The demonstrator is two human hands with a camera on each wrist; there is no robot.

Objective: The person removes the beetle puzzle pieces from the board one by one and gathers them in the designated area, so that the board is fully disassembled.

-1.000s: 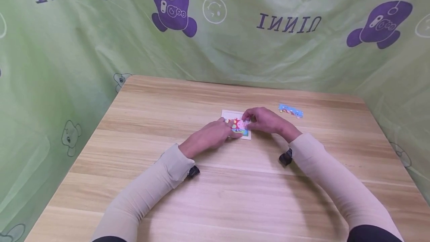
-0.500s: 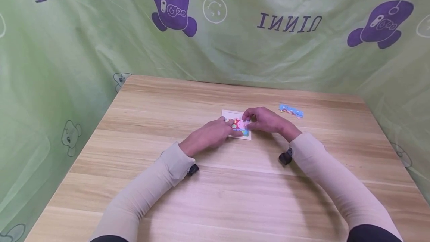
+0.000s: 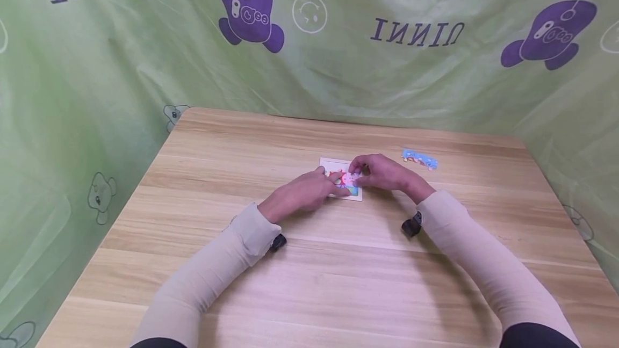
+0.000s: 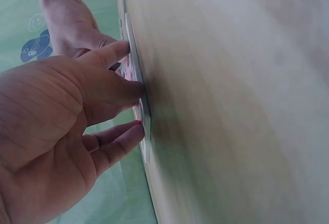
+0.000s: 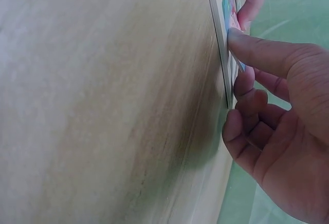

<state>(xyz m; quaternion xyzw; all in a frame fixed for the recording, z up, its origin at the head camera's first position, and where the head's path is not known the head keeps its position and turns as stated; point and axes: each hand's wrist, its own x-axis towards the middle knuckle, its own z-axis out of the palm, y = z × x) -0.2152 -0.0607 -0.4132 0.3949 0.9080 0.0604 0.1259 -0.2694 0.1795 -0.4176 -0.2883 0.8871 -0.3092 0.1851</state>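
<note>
A small puzzle board (image 3: 331, 163) with a white border lies flat on the table, showing part of a colourful picture with a pink pig face. My left hand (image 3: 304, 192) reaches over its left side, and the fingertips press on the picture and the near edge. From the right, my right hand (image 3: 383, 172) pinches a thin puzzle piece (image 5: 240, 63) between thumb and fingers. In the right wrist view this piece stands slightly tilted off the board. Both hands cover much of the picture, so the piece's outline is partly hidden.
A blue strip of puzzle (image 3: 419, 159) with small figures lies behind and to the right of the board. The wooden table (image 3: 309, 283) ends at a green printed curtain (image 3: 338, 85). A small black camera (image 3: 411, 226) sits at the right wrist.
Hardly anything differs. The left fingers have shifted slightly on the picture, while the right hand keeps its pinch in the same place.
</note>
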